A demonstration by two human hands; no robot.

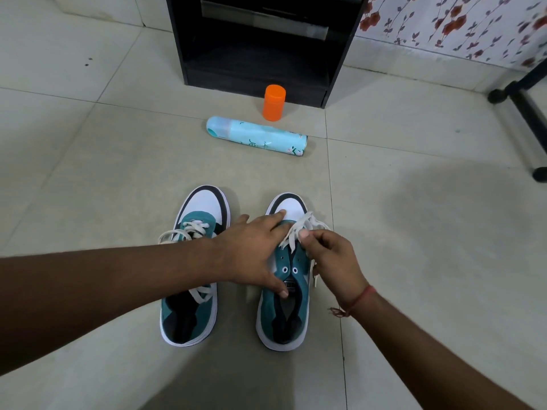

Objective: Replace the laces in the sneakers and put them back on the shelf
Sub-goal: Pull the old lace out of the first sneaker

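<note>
The step in hand looks like unlacing the right sneaker [282, 294]: its lower eyelets are already bare, and the white lace [296, 232] bunches near the toe. The left hand [251, 255] lies flat with straight fingers across the shoe, steadying it, thumb by the tongue. The right hand [331, 261], just right of the eyelets, pinches the lace between thumb and fingers. Next, probably, the lace must be drawn out of the remaining eyelets. The left sneaker [192, 270], laced, stands under the left forearm; the dark shelf [340, 54] is well beyond both hands.
</note>
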